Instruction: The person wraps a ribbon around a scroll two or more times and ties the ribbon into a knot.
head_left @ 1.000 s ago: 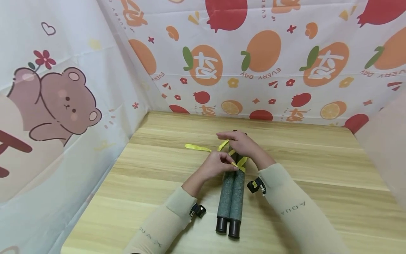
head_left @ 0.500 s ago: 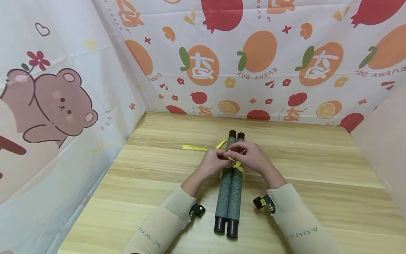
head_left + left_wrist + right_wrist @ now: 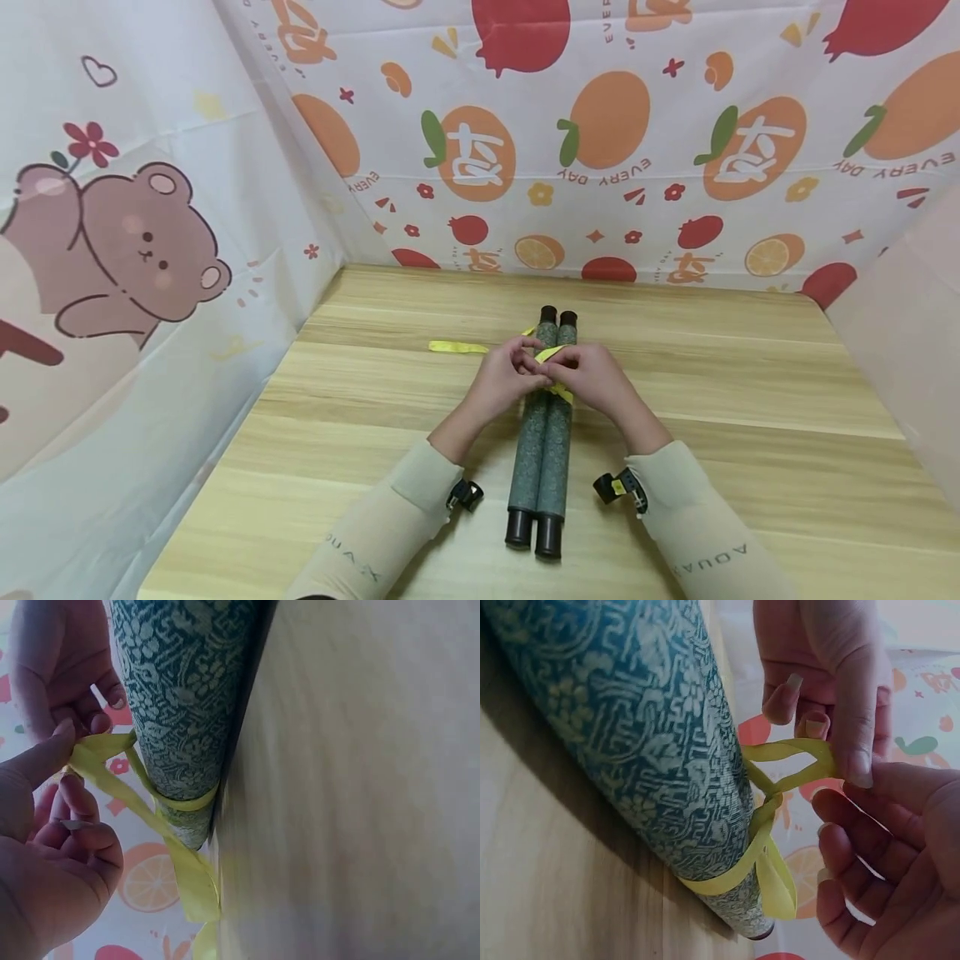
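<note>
A scroll [image 3: 542,454], rolled from both ends into two green patterned rolls with dark end knobs, lies lengthwise on the table. A yellow ribbon [image 3: 176,802] goes round its middle, with a knot and a loop standing up from it in the right wrist view. My left hand [image 3: 504,375] pinches the ribbon loop between thumb and finger. Meeting it fingertip to fingertip, my right hand [image 3: 592,379] pinches the ribbon at the same spot; its other fingers [image 3: 847,859] curl loosely below. From the head view, the knot is largely hidden by the hands.
A loose ribbon end [image 3: 456,347] trails left across the wooden table [image 3: 712,400]. Behind stands a fruit-printed cloth [image 3: 615,208], and on the left hangs a white cloth with a bear [image 3: 150,242]. Small black cameras [image 3: 465,495] sit on both wrists.
My right hand has come down from above the scroll's upper part, where its fingers were stretched out, to meet my left hand at the ribbon. The left hand has barely shifted.
</note>
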Demonstrator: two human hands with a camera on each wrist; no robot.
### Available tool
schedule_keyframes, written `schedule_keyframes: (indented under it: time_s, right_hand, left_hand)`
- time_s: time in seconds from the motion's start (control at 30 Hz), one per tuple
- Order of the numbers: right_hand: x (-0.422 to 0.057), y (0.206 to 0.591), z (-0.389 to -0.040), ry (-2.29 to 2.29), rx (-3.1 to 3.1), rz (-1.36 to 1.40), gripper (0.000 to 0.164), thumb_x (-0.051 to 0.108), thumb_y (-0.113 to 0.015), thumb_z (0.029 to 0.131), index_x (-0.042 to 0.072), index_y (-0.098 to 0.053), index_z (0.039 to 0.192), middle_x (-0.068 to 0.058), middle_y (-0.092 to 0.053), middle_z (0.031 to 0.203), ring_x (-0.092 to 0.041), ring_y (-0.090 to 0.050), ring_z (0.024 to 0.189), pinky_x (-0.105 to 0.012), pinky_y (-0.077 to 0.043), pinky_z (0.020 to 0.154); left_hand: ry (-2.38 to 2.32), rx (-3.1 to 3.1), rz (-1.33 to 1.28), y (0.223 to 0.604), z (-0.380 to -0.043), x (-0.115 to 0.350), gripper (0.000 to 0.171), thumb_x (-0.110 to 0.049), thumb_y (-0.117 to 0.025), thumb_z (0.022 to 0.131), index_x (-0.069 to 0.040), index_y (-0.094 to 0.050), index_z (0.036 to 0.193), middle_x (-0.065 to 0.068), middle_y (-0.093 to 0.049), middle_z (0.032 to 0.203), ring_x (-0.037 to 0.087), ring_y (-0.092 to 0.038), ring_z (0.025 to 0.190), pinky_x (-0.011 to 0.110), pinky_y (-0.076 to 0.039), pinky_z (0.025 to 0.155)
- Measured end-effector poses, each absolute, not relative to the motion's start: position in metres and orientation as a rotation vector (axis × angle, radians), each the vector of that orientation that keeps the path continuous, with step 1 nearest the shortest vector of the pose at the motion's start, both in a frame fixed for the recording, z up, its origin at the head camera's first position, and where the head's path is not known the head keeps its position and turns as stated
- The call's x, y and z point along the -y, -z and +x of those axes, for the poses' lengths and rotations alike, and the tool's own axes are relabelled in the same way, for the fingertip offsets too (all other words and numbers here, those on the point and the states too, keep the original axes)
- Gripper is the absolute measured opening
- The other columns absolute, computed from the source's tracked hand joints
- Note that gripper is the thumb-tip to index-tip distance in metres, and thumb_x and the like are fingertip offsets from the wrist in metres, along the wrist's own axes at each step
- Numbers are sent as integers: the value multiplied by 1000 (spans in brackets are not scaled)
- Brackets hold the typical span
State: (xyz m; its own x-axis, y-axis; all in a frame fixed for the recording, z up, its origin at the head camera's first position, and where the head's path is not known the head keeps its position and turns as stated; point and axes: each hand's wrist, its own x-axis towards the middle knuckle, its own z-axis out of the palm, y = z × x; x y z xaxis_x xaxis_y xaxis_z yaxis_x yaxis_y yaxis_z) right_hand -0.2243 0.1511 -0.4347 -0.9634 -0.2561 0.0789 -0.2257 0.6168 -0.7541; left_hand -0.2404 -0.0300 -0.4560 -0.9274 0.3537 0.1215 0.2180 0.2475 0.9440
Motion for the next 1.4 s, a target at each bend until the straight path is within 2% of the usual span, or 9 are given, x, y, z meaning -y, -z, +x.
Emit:
schedule_keyframes:
  time_s: [0.2, 0.33, 0.47, 0.57, 0.7, 0.97, 1.17, 1.3, 1.4]
  right_hand:
    - [-151, 433, -223, 1221, -2873, -542, 16, 29, -67, 95, 18, -77, 88, 5, -70, 78, -11, -55, 66, -28, -46, 58]
    - [-150, 431, -221, 1211, -2887, -612, 15, 25, -67, 95, 15, -76, 89, 2, -69, 78, -11, -52, 65, -27, -45, 57]
    - [-151, 431, -221, 1208, -2882, -630, 15, 23, -66, 95, 13, -75, 89, -1, -68, 77, -12, -51, 65, -28, -45, 58]
    - [-151, 432, -221, 1209, -2889, -639, 14, 22, -66, 95, 13, -74, 87, -1, -67, 77, -13, -52, 66, -28, -45, 58]
    - [-151, 432, -220, 1207, -2908, -644, 14, 23, -67, 95, 14, -75, 87, 2, -67, 77, -12, -52, 66, -29, -46, 59]
    - [-149, 434, -220, 1183, -2928, -663, 13, 23, -67, 95, 15, -75, 88, 5, -64, 77, -11, -51, 66, -29, -45, 61]
    - [-152, 434, -219, 1193, -2957, -663, 13, 23, -68, 94, 15, -75, 88, 4, -60, 80, -12, -49, 68, -30, -44, 61]
    - [-154, 435, -220, 1189, -2959, -654, 14, 25, -67, 95, 16, -75, 87, 4, -60, 81, -12, -49, 68, -30, -44, 62]
    - [-154, 434, -220, 1188, -2960, -653, 13, 25, -68, 94, 16, -75, 88, 5, -60, 81, -12, -50, 67, -30, -44, 62]
  left_hand:
    - [-1576, -2429, 662, 447, -243, 37, 51, -12, -81, 81, -7, -60, 127, 3, -71, 89, 15, -62, 72, 24, -50, 59]
    - [-1453, -2476, 732, 437, -250, 54, 48, -8, -78, 83, -9, -61, 128, 10, -70, 101, 18, -60, 77, 27, -48, 60]
    - [-1226, -2583, 775, 430, -256, 70, 45, 1, -71, 83, -8, -64, 126, 14, -65, 118, 23, -58, 87, 31, -50, 67]
    - [-922, -2695, 815, 430, -260, 74, 44, -2, -73, 82, -6, -65, 126, 12, -61, 124, 25, -59, 92, 34, -51, 73]
    - [-527, -2821, 883, 440, -265, 75, 40, -14, -80, 81, -8, -70, 119, 10, -60, 117, 24, -59, 94, 36, -52, 76]
    - [-247, -3003, 984, 454, -263, 81, 6, -14, -77, 82, -17, -80, 86, 4, -66, 102, 24, -58, 94, 42, -51, 77]
    - [-380, -3071, 836, 434, -250, 87, 5, -19, -73, 84, -19, -78, 83, 0, -72, 107, 27, -57, 116, 52, -43, 93]
    - [-446, -3067, 783, 422, -241, 89, 8, -17, -70, 84, -20, -76, 81, -7, -73, 84, 15, -66, 91, 56, -39, 97]
    - [-499, -3030, 732, 414, -233, 88, 8, -16, -68, 85, -19, -75, 84, -9, -69, 74, 7, -57, 61, 44, -48, 81]
